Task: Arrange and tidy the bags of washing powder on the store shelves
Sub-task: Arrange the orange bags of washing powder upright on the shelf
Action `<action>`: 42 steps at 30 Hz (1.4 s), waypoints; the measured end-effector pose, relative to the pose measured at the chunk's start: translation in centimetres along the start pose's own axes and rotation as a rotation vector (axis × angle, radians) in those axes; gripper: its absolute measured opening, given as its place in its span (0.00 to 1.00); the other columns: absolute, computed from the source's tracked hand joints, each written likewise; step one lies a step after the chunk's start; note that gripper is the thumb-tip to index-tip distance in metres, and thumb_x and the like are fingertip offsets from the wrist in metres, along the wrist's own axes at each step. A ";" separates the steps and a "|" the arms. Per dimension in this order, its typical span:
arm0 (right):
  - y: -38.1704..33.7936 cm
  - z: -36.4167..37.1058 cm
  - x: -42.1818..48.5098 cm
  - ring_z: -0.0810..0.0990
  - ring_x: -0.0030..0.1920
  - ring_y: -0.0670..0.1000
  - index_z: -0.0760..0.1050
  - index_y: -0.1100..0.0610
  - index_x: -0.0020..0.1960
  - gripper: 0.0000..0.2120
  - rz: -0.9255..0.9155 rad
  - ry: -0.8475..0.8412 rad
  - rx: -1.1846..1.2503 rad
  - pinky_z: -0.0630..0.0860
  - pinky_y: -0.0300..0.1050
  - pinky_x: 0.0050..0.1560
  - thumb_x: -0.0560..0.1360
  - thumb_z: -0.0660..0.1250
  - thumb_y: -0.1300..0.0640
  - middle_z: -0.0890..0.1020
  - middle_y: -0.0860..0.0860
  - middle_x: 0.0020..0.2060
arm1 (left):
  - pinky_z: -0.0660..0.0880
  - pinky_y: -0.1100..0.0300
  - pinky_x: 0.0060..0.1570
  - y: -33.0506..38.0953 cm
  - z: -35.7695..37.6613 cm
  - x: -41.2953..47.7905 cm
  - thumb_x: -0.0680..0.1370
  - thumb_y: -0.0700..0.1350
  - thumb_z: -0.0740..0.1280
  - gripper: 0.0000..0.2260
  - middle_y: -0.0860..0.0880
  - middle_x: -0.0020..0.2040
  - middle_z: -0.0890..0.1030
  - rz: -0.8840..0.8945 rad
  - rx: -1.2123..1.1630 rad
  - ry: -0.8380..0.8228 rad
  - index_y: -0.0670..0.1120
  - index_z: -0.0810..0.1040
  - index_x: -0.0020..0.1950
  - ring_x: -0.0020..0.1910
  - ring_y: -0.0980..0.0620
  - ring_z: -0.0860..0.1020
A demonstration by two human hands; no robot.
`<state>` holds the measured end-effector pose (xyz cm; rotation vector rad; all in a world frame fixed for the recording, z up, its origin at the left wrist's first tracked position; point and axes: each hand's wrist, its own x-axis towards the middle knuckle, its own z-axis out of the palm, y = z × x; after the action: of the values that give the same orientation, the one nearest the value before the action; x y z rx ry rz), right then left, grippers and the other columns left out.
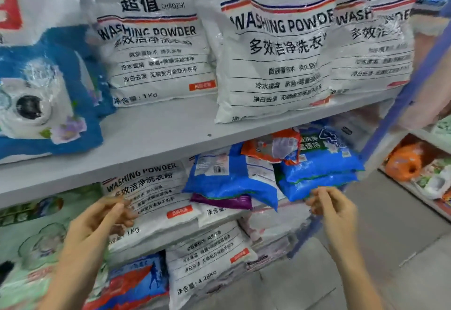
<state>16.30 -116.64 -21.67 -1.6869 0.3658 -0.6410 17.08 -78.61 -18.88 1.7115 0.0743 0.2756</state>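
Above the shelf board (170,131), three white bags (275,48) stood upright, the middle one forward of its neighbours; that tier looked nearly done. Under the board, blue bags (231,180) and an orange bag (271,148) lay heaped askew, unsorted. Left hand (102,224) and right hand (336,212) hovered just below the board's front edge, fingers loosely curled, gripping nothing. Right of the board's end post (377,134), aisle floor (390,248) gave open room.
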 end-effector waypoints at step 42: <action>-2.5 0.8 12.8 0.64 0.26 0.45 0.64 0.63 0.31 0.21 -0.147 -0.524 0.059 0.61 0.39 0.29 0.81 0.56 0.56 0.67 0.49 0.23 | 0.75 0.62 0.51 -0.6 18.5 -5.3 0.75 0.44 0.71 0.12 0.48 0.50 0.81 -0.326 0.169 -0.229 0.49 0.75 0.56 0.53 0.52 0.79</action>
<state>26.69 -122.72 -16.65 -1.7613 -0.1502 -0.2903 16.23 -97.49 -22.71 1.8550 0.2104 -0.1731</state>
